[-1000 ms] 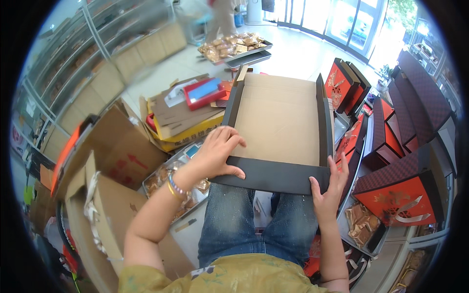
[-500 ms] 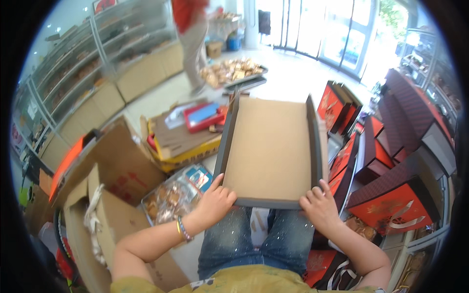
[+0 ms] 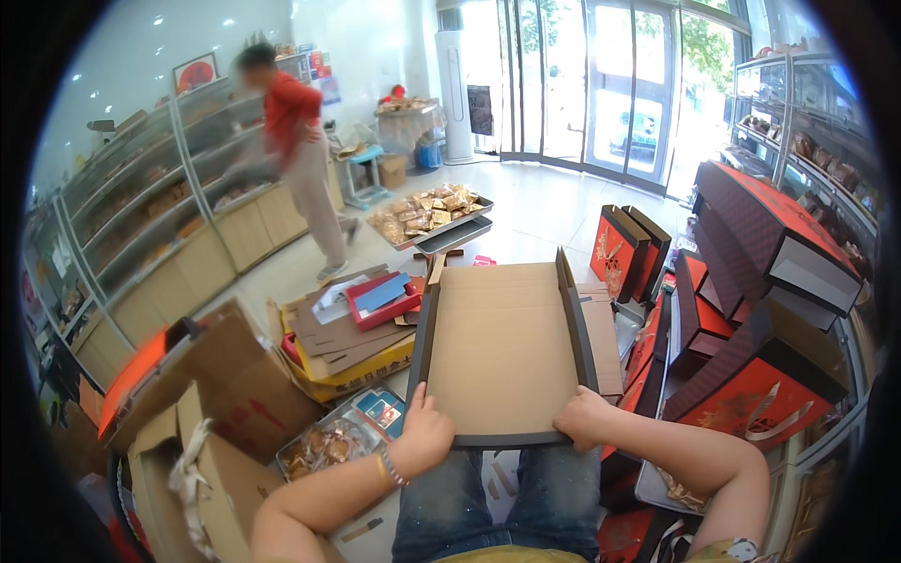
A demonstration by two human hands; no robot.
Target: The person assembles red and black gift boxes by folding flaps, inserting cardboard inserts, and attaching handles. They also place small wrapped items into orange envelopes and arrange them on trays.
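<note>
A shallow cardboard box (image 3: 502,352) with a plain brown inside and dark raised sides lies before me, over my lap. Its long sides stand up; at the far end the side flaps splay apart. My left hand (image 3: 424,437) grips the near left corner, thumb and fingers over the dark wall. Around the near right corner curl the fingers of my right hand (image 3: 579,418). Nothing sits inside the box.
To the right, red and dark gift boxes (image 3: 741,408) are stacked. A large open carton (image 3: 225,450) stands left. Ahead are a yellow box (image 3: 361,377) with flat cardboard, a tray of wrapped pastries (image 3: 436,214), and a person in red (image 3: 286,117) by the shelves.
My view has tilted up, so the box and my hands appear lower. My right hand has shifted its grip at the near right corner. The person in red appears farther left.
</note>
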